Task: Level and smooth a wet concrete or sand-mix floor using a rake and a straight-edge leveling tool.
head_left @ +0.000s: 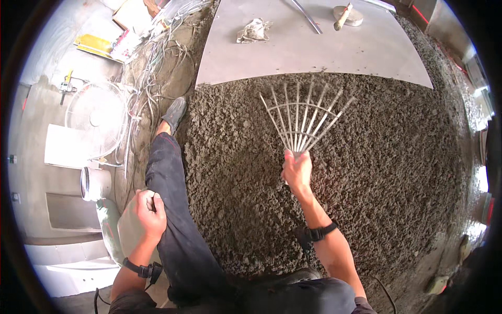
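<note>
My right hand [297, 170] grips a small fan rake [298, 137] near the base of its spread metal tines. The tines point away from me over rough, crumbly grey mortar [235, 193]. Two curved bars cross them, and the tips look slightly blurred; I cannot tell whether they touch the mortar. My left hand [150, 212] rests against my left knee, its fingers curled into a loose fist with no object visible in it.
Beyond the mortar lies a large pale grey tile [293, 55], bearing a crumpled whitish bag [254, 31], a metal bar [307, 17] and a round block [351, 17]. Tangled cables [149, 83], a fan [95, 118] and a white bucket [97, 183] stand along the left.
</note>
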Motion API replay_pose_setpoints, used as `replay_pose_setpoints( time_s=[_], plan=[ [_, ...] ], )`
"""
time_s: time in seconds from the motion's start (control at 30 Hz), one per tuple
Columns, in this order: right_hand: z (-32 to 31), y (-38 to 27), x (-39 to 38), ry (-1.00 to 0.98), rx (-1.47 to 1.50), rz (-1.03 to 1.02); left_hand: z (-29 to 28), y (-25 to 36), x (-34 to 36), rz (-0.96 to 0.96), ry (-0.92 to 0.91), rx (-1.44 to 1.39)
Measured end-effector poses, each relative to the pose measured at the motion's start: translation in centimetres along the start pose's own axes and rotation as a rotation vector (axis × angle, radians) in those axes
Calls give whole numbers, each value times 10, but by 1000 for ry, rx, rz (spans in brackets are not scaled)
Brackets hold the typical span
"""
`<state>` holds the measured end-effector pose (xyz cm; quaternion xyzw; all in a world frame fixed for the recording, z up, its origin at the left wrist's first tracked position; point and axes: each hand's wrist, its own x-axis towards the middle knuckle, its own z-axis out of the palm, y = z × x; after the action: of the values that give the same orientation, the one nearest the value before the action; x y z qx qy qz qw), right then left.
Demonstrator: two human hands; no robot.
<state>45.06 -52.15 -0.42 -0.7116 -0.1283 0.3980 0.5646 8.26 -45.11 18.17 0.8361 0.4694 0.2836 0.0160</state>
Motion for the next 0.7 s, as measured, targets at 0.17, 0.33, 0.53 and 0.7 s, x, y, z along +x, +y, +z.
replay_pose_setpoints(
  time_s=[0.17, 0.33, 0.53, 0.7],
  plan=[
    [14, 21, 3, 2, 133, -192, -8, 1, 2, -7, -11, 24],
    [24, 27, 0, -81, 112, -114, -9, 10, 6, 79, -9, 54],
    [21, -4, 15, -66, 113, -25, 4, 7, 4, 62, -22, 3],
    [-24, -10, -43, 8, 164, -63, -6, 8, 8, 95, 7, 10]
  ],
)
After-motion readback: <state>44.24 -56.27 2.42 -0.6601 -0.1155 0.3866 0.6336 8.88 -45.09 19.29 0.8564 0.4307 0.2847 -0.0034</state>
